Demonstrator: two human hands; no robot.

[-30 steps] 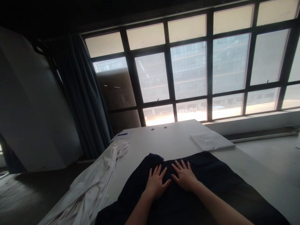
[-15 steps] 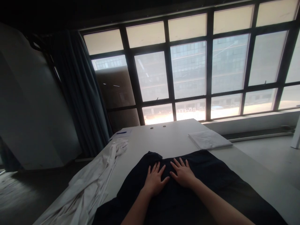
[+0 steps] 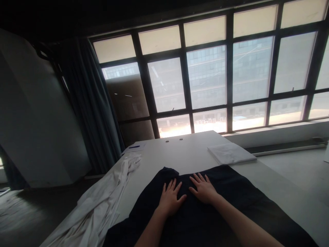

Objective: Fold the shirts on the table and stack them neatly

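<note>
A dark navy piece of cloth, perhaps a garment, lies spread over the near part of the white table. My left hand rests flat on it with the fingers spread, just below a small raised fold at its far edge. To the right, my right hand also lies flat on the dark cloth, fingers apart. The two hands are a short way from each other, and neither grips anything. The near end of the cloth runs out of view at the bottom.
Crumpled whitish cloth hangs along the table's left edge. A folded white cloth lies at the right. At the far left corner a blue pen rests on paper. A dark curtain and large windows stand behind.
My right hand has slid slightly to the right over the dark cloth, widening the gap between the hands. The left hand stays nearly in place. The view has shifted a little.
</note>
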